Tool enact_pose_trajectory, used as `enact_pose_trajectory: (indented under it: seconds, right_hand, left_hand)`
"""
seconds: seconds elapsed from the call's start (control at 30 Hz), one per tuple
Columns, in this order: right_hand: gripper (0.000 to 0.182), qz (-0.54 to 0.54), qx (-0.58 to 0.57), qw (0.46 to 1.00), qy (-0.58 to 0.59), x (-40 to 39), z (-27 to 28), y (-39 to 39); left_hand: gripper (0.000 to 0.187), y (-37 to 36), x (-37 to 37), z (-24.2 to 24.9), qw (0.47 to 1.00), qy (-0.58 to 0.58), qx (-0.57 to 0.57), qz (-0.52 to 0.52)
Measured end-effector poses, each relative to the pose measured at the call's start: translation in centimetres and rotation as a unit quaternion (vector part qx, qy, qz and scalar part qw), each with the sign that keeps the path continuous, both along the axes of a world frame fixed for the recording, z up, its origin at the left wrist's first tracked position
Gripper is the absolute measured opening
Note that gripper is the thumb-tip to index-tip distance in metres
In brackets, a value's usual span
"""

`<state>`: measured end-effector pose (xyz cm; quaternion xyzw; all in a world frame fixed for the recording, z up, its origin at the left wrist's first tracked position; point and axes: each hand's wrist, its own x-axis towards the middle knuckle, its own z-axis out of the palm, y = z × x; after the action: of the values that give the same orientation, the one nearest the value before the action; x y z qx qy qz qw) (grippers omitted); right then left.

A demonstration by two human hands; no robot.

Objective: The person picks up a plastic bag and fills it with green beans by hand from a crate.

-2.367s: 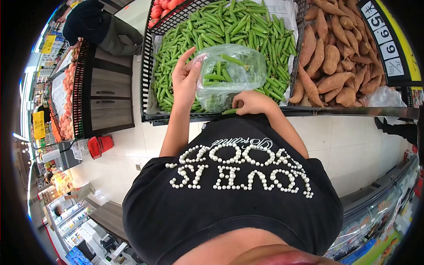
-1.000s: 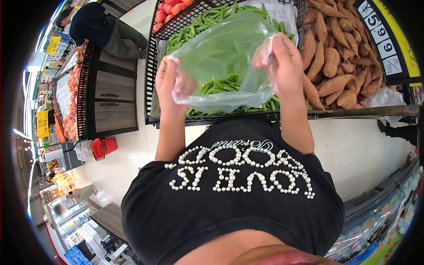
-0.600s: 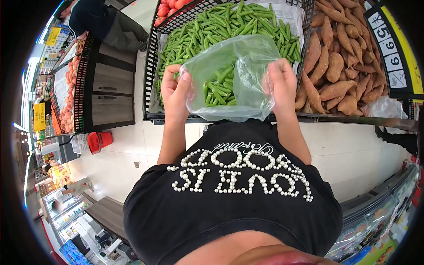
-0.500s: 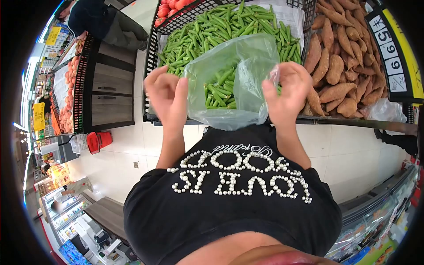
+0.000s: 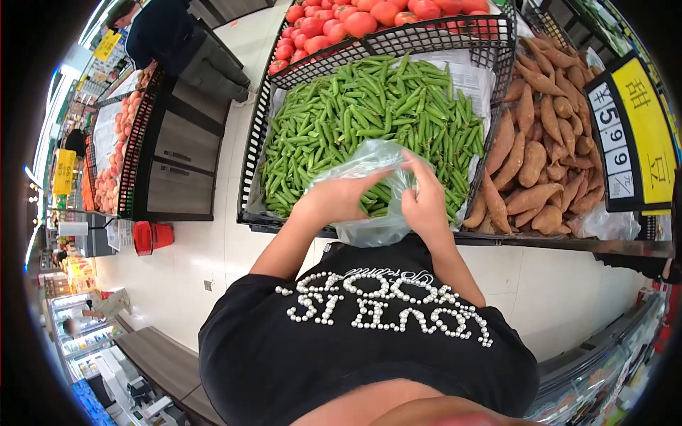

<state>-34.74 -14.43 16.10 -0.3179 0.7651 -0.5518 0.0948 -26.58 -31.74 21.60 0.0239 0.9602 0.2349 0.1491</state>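
Observation:
A clear plastic bag (image 5: 373,233) hangs at the near edge of the pea crate, with several green pea pods showing inside its mouth. My left hand (image 5: 332,201) is curled on the bag's left side, thumb and fingers forming an arch around the opening. On the other side my right hand (image 5: 426,199) pinches the rim, its index finger stretched toward the far edge. Behind the bag lies a big heap of pea pods (image 5: 383,106) in a black mesh crate (image 5: 250,167). Part of the bag is hidden by my hands.
Red tomatoes (image 5: 359,25) fill a crate behind the peas. Sweet potatoes (image 5: 536,163) lie to the right, beside a yellow price sign (image 5: 643,124) and a crumpled plastic bag (image 5: 607,221). A person (image 5: 174,46) stands at the upper left; a red basket (image 5: 153,236) is on the floor.
My hands have come closer together and the bag's wide mouth has narrowed, its far edge now lower. The view has shifted, so more tomatoes and more of the price sign show.

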Motion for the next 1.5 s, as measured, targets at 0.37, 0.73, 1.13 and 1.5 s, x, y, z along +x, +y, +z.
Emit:
enact_pose_trajectory:
  seconds: [0.37,0.73,1.13,1.5]
  right_hand:
    - [0.058,0.064,0.088,0.994,-0.018,-0.9,2.0,0.4]
    - [0.028,0.045,-0.087,0.986,0.134,-0.1,2.4,1.8]
    - [0.054,-0.054,-0.074,0.989,0.119,1.3,1.3,2.5]
    - [0.071,-0.107,-0.111,0.979,-0.136,-0.4,-2.9,2.9]
  left_hand:
    - [0.055,-5.6,-9.9,-1.1,0.909,0.310,0.237,0.146]
    - [0.089,3.1,-19.3,-13.0,0.955,0.175,-0.193,0.144]
    - [0.055,2.6,-14.8,-14.2,0.961,0.254,-0.020,0.106]
    - [0.035,-3.2,-14.3,-4.6,0.844,0.429,0.257,0.194]
